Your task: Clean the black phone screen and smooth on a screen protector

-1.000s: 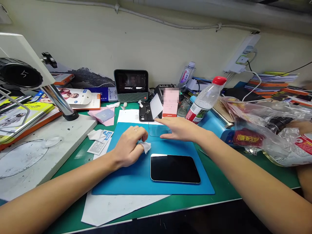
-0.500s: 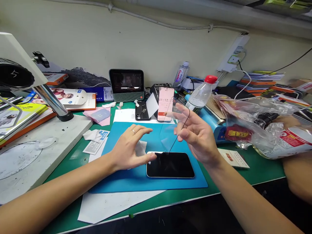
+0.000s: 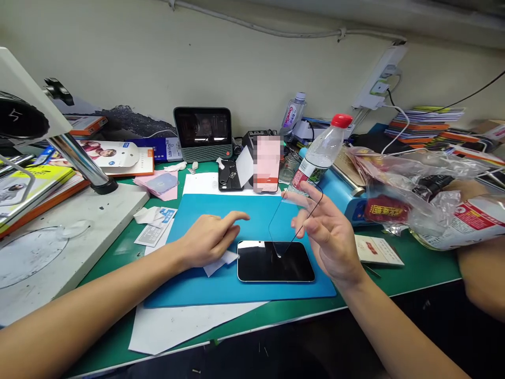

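My right hand (image 3: 329, 234) holds a clear glass screen protector (image 3: 290, 221) with a thin dark border by its edges, tilted above the phone. A phone (image 3: 276, 263) with a black screen lies face up, crosswise on a blue mat (image 3: 189, 289). My left hand (image 3: 209, 237) is just left of the phone, its index finger stretched out and the other visible fingers bent. A white piece of wipe or paper (image 3: 218, 264) shows beneath the left hand and seems gripped by it; the fingertips on it are partly hidden.
Behind the mat stand a lit phone (image 3: 267, 163), a black phone case (image 3: 230, 175), a smart display (image 3: 203, 134) and a red-capped bottle (image 3: 321, 152). A stand's white base (image 3: 114, 226) is at left. Plastic bags (image 3: 418, 179) and another person's arm (image 3: 481, 268) are at right.
My left hand has drawn its thumb in from the phone's edge, and the white piece has shifted down. My right hand has moved slightly right and tilted the screen protector.
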`<state>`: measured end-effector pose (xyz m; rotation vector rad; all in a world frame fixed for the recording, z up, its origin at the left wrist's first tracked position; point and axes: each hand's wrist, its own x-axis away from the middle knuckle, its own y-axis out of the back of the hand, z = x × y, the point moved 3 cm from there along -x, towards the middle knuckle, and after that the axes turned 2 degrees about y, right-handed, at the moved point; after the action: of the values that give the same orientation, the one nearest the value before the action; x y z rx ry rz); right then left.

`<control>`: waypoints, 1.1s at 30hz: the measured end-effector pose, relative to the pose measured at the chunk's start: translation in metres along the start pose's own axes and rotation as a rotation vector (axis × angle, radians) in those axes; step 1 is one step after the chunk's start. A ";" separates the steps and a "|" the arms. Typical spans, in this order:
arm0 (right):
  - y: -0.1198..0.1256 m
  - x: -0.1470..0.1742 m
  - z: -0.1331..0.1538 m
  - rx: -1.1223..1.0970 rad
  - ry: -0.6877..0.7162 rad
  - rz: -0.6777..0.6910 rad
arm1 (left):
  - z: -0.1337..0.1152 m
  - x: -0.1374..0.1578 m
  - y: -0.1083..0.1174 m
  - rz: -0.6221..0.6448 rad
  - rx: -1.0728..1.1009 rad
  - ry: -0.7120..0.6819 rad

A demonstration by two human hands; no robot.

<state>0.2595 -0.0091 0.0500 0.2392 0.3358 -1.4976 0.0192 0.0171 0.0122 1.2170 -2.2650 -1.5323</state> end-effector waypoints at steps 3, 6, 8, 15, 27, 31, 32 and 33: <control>0.000 0.005 -0.001 -0.001 -0.006 -0.052 | -0.004 0.002 -0.001 0.093 -0.003 -0.081; -0.004 0.007 -0.002 0.026 -0.003 -0.077 | -0.006 0.002 0.003 0.040 -0.003 -0.102; -0.009 0.007 -0.004 0.050 0.008 -0.070 | -0.008 0.002 0.005 -0.059 -0.023 -0.115; -0.041 0.008 -0.005 0.018 0.064 -0.048 | -0.018 0.003 0.004 -0.250 -0.100 -0.189; -0.040 0.021 -0.013 -0.056 0.107 -0.070 | -0.023 0.004 -0.005 -0.101 0.055 -0.083; -0.028 0.026 -0.010 0.009 0.112 -0.035 | -0.021 0.003 -0.004 -0.106 0.094 -0.108; -0.023 0.027 -0.008 0.033 0.108 -0.008 | -0.021 0.003 -0.004 -0.111 0.094 -0.121; -0.016 0.027 -0.006 0.058 0.101 0.030 | -0.021 0.003 -0.003 -0.111 0.090 -0.137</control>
<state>0.2442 -0.0336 0.0354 0.3652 0.3685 -1.4698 0.0296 -0.0004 0.0184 1.3198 -2.4144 -1.6147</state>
